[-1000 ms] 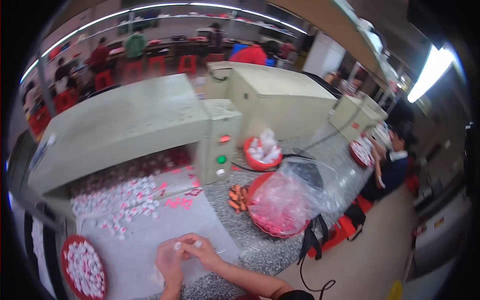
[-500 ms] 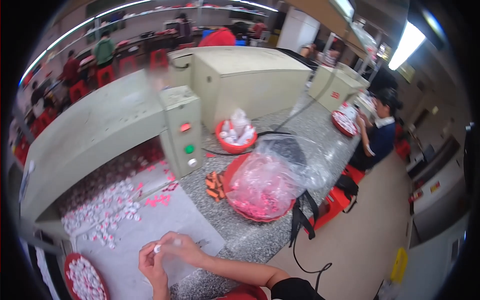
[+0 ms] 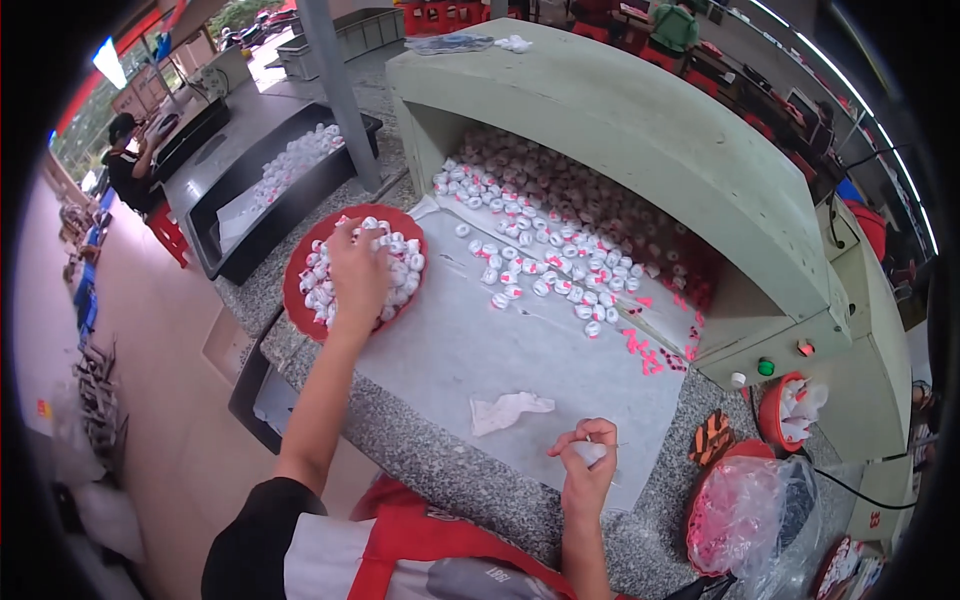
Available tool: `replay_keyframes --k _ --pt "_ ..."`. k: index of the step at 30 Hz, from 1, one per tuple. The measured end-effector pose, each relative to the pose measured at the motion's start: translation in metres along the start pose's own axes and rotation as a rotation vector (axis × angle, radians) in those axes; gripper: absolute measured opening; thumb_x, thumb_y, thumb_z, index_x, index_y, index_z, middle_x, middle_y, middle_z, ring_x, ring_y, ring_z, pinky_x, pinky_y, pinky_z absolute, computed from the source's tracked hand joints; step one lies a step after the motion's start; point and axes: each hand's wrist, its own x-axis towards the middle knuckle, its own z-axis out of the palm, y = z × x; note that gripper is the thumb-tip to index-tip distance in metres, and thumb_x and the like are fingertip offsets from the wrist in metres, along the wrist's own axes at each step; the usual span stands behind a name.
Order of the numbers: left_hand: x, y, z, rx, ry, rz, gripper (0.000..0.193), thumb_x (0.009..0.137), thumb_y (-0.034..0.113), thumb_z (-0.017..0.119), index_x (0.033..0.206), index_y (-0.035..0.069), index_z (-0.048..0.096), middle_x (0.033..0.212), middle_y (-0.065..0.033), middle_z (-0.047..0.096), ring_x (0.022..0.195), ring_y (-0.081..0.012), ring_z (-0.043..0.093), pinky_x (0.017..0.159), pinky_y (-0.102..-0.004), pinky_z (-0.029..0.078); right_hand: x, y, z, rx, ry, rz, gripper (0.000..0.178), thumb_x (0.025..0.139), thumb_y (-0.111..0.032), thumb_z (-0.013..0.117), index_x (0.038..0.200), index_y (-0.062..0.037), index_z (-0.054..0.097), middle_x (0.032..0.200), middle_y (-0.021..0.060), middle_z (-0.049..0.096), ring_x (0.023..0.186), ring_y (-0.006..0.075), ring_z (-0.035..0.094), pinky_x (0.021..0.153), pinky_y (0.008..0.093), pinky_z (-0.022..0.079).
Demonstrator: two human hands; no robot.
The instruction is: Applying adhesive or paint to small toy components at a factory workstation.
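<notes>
My left hand [image 3: 358, 268] reaches into a red scalloped-rim basket [image 3: 302, 318] filled with small round white pieces [image 3: 318, 290] with pink marks. Its fingers are bent and apart over the pieces; the fingertips are partly hidden among them. Low over the paper-covered worktop, my right hand [image 3: 585, 478] is closed around a small whitish squeeze bottle [image 3: 590, 453] with a thin tip. A crumpled white cloth or tissue [image 3: 508, 412] lies on the white paper sheet [image 3: 430, 345], to the left of my right hand.
Many similar white pieces [image 3: 545, 240] and pink bits [image 3: 645, 355] lie before and inside a cream tunnel machine [image 3: 640, 130]. At right are a red bowl of bottles [image 3: 770, 412] and a plastic bag [image 3: 745, 505]. A black tray [image 3: 225, 265] stands left; a person [image 3: 130, 165] sits beyond.
My view has swung left. My hands, close together before, are now apart: the left has moved into the red basket, while the right stays over the paper with the bottle.
</notes>
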Motion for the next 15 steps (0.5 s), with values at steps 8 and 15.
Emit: replay_keyframes --k 8,15 --pt "0.022 0.038 0.123 0.167 -0.591 0.049 0.012 0.071 0.002 0.051 0.08 0.0 0.058 0.086 -0.0174 0.057 0.081 -0.0318 0.058 0.064 -0.0397 0.049 -0.019 -0.021 0.007 -0.096 -0.052 -0.029 0.036 0.068 0.013 0.049 0.098 -0.0034 0.037 0.086 0.0043 0.041 0.08 0.014 0.051 0.078 0.0301 0.044" --pt "0.0 0.117 0.026 -1.189 -0.753 -0.558 0.024 0.08 0.011 0.056 0.101 0.001 0.053 0.089 -0.0106 0.058 0.083 -0.0227 0.061 0.07 -0.0296 0.05 -0.028 -0.023 -0.026 -0.091 0.13 0.054 0.034 0.067 0.013 0.056 0.096 -0.0008 0.044 0.085 0.0094 0.056 0.075 0.0157 0.055 0.073 0.027 0.045"
